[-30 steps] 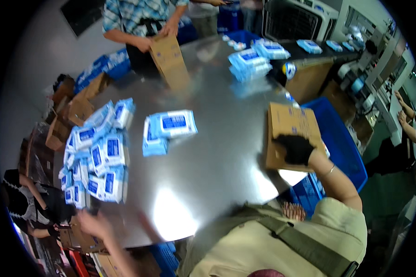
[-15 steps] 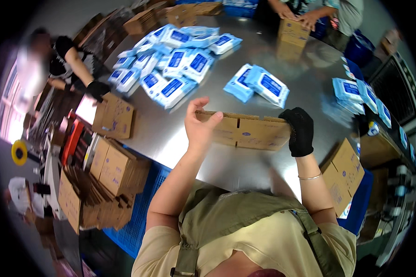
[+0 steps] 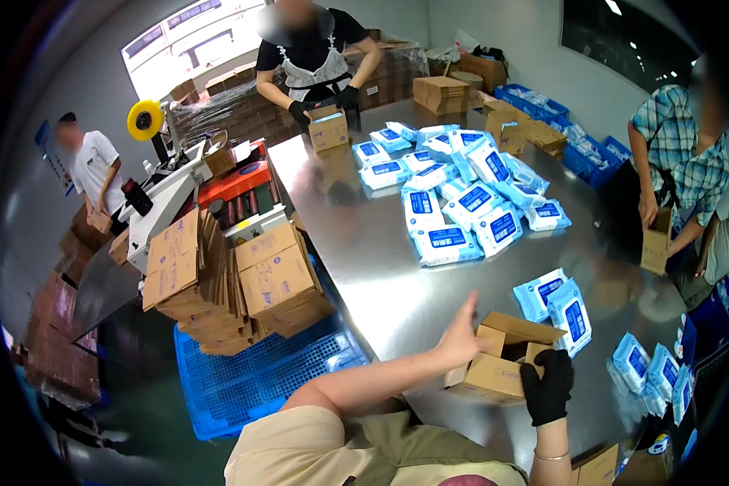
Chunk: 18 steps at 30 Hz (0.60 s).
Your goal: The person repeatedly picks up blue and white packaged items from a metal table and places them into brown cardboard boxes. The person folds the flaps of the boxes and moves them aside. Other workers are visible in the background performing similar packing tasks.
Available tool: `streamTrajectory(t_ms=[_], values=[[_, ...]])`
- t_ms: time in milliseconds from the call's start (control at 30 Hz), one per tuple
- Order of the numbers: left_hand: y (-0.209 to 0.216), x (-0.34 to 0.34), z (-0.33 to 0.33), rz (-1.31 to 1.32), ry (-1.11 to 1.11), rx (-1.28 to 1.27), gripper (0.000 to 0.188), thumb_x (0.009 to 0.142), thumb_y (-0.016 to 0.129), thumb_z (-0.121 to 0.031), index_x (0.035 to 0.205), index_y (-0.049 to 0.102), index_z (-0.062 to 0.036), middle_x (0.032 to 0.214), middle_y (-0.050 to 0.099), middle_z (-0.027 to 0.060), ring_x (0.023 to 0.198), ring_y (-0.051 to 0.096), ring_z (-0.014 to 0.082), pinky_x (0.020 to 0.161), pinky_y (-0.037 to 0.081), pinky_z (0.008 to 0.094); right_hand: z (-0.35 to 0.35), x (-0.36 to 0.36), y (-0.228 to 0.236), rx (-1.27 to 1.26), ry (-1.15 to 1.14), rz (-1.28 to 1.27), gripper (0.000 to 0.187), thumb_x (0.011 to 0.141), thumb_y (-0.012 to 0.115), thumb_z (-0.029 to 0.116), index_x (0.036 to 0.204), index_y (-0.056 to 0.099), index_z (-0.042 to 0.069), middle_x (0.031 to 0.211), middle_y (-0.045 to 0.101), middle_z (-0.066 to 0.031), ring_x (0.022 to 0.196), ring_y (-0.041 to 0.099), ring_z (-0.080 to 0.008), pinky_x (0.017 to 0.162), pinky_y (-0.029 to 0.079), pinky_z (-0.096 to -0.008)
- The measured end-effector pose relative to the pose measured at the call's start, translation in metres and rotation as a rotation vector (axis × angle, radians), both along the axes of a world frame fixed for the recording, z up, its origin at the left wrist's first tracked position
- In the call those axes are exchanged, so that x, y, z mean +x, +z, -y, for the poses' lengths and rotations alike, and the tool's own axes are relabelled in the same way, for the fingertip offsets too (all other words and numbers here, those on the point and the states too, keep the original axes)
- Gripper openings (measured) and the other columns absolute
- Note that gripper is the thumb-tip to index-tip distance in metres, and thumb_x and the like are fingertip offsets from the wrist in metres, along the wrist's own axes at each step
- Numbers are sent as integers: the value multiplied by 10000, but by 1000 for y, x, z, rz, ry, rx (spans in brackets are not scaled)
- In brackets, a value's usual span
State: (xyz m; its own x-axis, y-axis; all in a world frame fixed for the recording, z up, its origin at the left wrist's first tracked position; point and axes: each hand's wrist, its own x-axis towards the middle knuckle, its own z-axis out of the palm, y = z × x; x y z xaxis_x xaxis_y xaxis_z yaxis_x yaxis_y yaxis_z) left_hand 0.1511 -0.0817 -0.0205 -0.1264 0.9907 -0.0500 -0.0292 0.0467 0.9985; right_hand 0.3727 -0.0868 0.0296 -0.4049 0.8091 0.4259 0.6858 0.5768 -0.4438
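Note:
An open cardboard box [image 3: 494, 378] stands in front of me on the steel table, flaps raised and its dark inside showing. My bare left hand [image 3: 460, 338] is at the box's left side, fingers stretched out and apart; how firmly it touches the flap is unclear. On the right, my black-gloved right hand [image 3: 548, 385] grips the box's near right corner with bent fingers. Just beyond the box lie two blue-and-white packs of wipes [image 3: 573, 317], one overlapping the other. A big heap of similar wipes packs [image 3: 471, 202] covers the table farther off.
Flattened cartons [image 3: 271, 275] are stacked at left over a blue plastic crate [image 3: 219, 389], beside a carton-sealing machine [image 3: 174, 202]. More wipes packs [image 3: 654, 373] lie at right. Across the steel table [image 3: 352, 251], one co-worker holds a carton [image 3: 329, 130]; another at right holds a carton [image 3: 656, 241].
The flat, folded carton between my hands has become an opened box, lower on the table. My left hand has spread its fingers. The view has swung toward the left.

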Motion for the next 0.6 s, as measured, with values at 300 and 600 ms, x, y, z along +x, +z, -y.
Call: streamTrajectory(t_ms=[300,600], values=[[71,1,30,-759,-184,216,536,790,666,-230,1230,469,4,1097,608,165,1049,578,323,906,445,438,-52,78,-54,-147,-254,-172,463,765,536,-19,1221,497,49,1204,528,-101,1073,540,-241,898,448,-343],[-69,-69,6,183,215,-234,256,951,436,-265,1008,542,-39,941,598,95,869,561,213,775,452,335,-42,-37,-4,-551,7,267,434,784,509,142,1192,495,-5,983,618,-245,905,596,-395,799,470,-478]])
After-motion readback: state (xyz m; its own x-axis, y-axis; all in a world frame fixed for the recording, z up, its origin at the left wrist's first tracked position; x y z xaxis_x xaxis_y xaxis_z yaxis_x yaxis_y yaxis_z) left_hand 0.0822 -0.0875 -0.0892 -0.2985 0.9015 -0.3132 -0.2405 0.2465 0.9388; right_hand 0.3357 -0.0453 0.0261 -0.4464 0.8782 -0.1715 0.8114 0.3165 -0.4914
